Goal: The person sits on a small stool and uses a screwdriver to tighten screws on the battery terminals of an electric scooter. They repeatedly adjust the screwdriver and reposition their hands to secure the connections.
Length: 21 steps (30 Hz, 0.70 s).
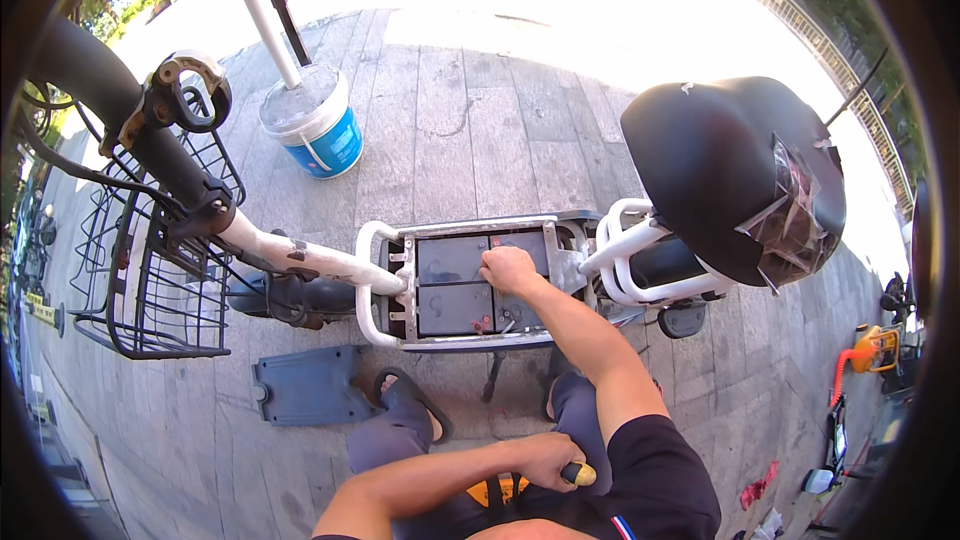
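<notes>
A white-framed electric scooter stands side-on before me, its floor compartment point(549, 240) uncovered. Several dark block batteries point(450, 260) fill this compartment, with small red parts and wires at their inner and right-hand edges. My right hand point(510, 270) reaches down over the batteries, fingers curled close to a terminal area near the middle; whatever they pinch is hidden. Low in front of my body, my left hand point(548, 460) is closed round a yellow-and-black tool handle point(579, 474). The tool's working end cannot be seen.
A black wire basket point(150, 290) and the steering column point(290, 250) rise at left, a black seat point(710, 170) at right. A grey plastic cover point(310, 385) lies by my left foot. Beyond the scooter stands a blue-and-white bucket point(325, 140) with a pole.
</notes>
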Available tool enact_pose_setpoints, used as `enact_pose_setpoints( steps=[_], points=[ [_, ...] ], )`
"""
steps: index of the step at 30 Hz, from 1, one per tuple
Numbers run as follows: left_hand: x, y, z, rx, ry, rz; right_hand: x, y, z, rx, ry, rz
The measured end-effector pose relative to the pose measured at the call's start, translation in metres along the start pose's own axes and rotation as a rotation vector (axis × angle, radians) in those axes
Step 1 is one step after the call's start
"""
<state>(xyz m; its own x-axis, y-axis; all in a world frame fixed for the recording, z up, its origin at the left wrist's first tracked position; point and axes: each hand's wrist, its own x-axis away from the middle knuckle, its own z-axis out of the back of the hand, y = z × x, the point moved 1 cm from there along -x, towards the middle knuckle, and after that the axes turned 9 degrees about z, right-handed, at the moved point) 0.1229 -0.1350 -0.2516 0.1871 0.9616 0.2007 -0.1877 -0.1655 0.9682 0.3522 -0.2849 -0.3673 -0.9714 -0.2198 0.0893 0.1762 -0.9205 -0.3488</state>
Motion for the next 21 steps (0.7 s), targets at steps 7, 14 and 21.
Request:
enact_pose_setpoints(
  steps=[7, 14, 21],
  points=[
    [-0.0010, -0.0006, -0.0005, -0.037, -0.011, 0.020, 0.0036, -0.0006, 0.0045, -0.098, 0.033, 0.001],
    [-0.0003, 0.0017, 0.0015, -0.018, -0.008, 0.010, 0.0021, -0.0027, 0.0071, -0.072, -0.030, 0.003],
    [0.0018, 0.0059, 0.0035, -0.024, 0.016, -0.011, 0.0002, -0.0051, 0.0094, -0.015, -0.059, 0.014]
  ],
)
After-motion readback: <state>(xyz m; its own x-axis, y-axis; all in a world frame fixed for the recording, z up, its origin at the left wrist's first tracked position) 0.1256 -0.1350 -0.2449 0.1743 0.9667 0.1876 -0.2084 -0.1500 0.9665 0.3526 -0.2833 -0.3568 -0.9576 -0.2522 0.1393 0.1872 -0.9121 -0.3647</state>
